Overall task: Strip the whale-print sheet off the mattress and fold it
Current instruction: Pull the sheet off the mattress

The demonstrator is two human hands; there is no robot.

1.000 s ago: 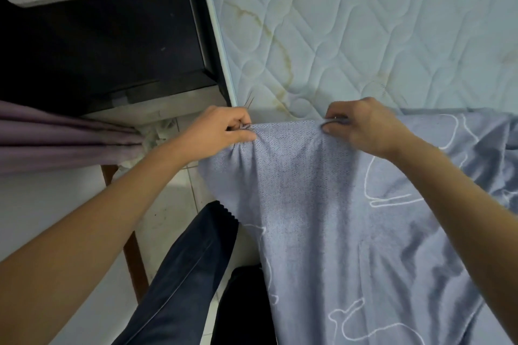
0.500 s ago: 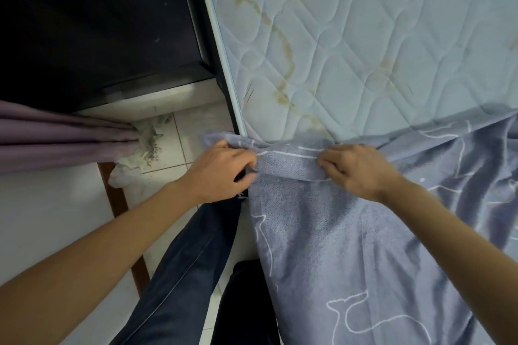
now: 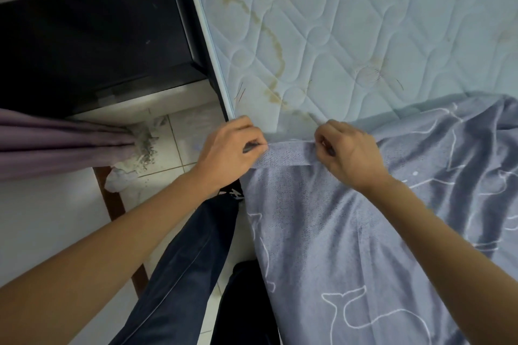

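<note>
The left hand [image 3: 231, 148] and right hand [image 3: 347, 152] each pinch the top edge of the sheet [image 3: 350, 232], fingers curled round a narrow folded-over band stretched between them. The sheet lies crumpled over the near right part of the mattress [image 3: 350, 22], hanging off its corner beside the person's leg [image 3: 182, 274]. The quilted, stained mattress is bare beyond. A purple curtain [image 3: 56, 143] hangs at left.
</note>
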